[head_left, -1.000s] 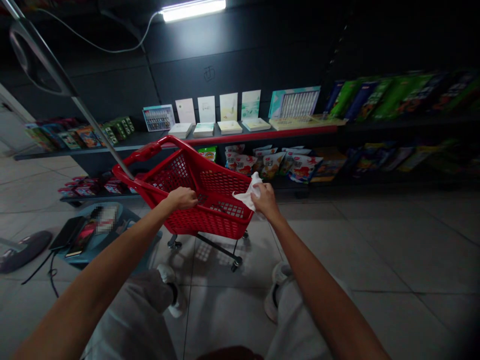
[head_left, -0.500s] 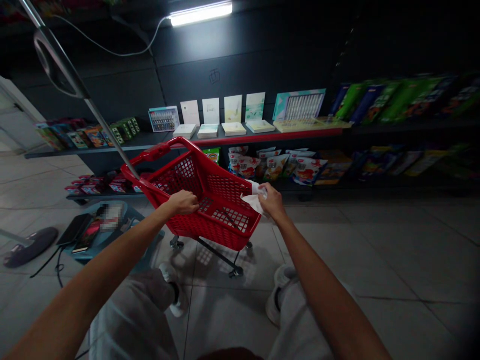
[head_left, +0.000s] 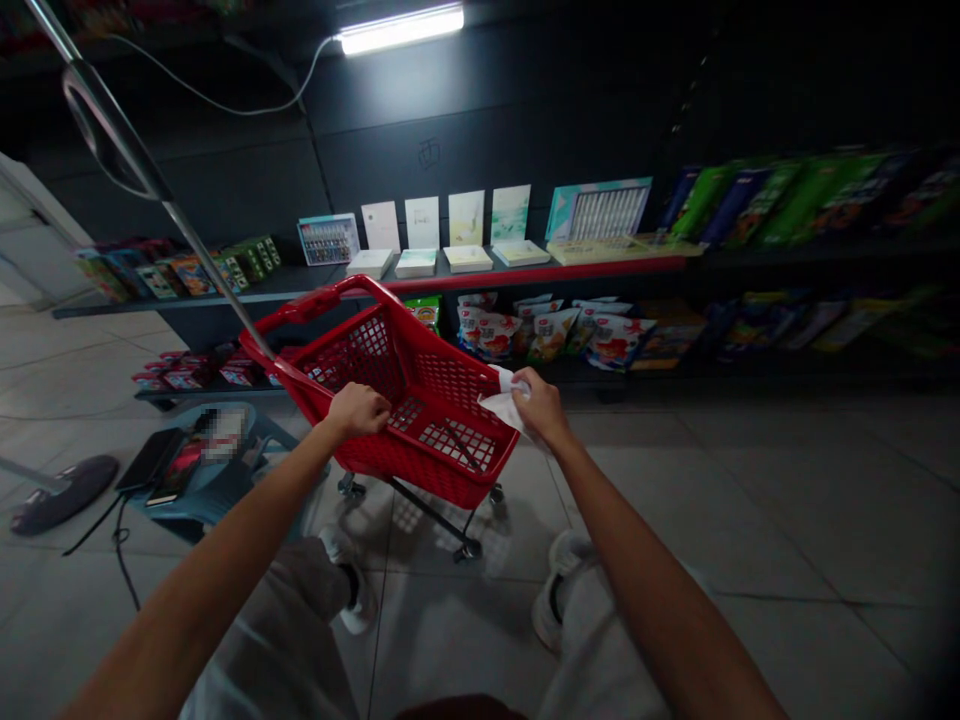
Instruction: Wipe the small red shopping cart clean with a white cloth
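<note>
Left hand [head_left: 360,409]: curled, knuckles up
Right hand [head_left: 538,405]: clenched in a pinch
Arms [head_left: 251,535]: stretched forward (bare as far as they show)

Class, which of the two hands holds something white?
The right hand, gripping a white cloth; the left hand, at the red cart's near side, shows none.

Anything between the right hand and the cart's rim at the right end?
Only the cloth, which the right hand itself holds against that end of the cart. Nothing else visible stands between. The left hand is on the near rim, apart from the cloth.
</note>
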A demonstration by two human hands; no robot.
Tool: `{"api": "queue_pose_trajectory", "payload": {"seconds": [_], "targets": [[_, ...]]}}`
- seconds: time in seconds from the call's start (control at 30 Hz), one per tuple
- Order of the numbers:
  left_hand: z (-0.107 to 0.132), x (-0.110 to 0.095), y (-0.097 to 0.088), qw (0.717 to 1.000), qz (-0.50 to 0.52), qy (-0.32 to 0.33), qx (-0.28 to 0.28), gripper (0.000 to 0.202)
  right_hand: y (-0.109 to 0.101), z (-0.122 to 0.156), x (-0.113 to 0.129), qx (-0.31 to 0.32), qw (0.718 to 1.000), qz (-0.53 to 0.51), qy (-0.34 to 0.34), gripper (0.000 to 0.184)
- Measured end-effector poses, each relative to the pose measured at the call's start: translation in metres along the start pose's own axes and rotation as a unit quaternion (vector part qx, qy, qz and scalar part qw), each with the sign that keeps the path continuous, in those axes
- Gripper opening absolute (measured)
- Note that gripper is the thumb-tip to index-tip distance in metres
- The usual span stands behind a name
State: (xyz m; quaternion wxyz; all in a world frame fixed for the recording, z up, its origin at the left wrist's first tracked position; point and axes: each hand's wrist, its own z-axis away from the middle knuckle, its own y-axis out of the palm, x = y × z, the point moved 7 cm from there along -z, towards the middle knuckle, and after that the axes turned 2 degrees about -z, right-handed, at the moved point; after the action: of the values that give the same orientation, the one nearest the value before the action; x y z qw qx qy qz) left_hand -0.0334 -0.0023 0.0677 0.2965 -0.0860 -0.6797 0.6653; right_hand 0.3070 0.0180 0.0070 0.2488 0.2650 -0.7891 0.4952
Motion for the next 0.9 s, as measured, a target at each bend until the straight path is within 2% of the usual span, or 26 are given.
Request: {"api": "queue_pose_trajectory", "payload": {"seconds": [0.3,0.43,0.53,0.67,0.77,0.83,0.9], "targets": [[0.002,0.005,-0.01,0.995,0.05,-0.003,-0.088,0.027,0.002,0.002,0.005,0.012,0.997,0.059,0.044,0.025],[0.002,0.009,-0.01,0.992,0.063,0.013,-0.105,0.025,0.001,0.004,0.01,0.027,0.996,0.067,0.047,0.025],[0.002,0.017,-0.012,0.99,0.077,-0.008,-0.119,0.025,0.0,0.004,0.013,0.038,0.996,0.066,0.04,0.024],[0.004,0.032,-0.017,0.978,0.097,-0.098,-0.156,0.029,0.001,0.005,0.015,0.051,0.996,0.069,0.037,0.023],[0.012,0.042,-0.018,0.95,0.102,-0.205,-0.212,0.026,0.003,0.008,0.018,0.065,0.994,0.078,0.04,0.022],[0.022,0.051,-0.014,0.905,0.117,-0.311,-0.264,0.029,0.005,0.01,0.021,0.073,0.992,0.088,0.045,0.024],[0.032,0.06,-0.004,0.843,0.15,-0.419,-0.301,0.056,0.006,0.011,0.024,0.076,0.992,0.094,0.047,0.026]]}}
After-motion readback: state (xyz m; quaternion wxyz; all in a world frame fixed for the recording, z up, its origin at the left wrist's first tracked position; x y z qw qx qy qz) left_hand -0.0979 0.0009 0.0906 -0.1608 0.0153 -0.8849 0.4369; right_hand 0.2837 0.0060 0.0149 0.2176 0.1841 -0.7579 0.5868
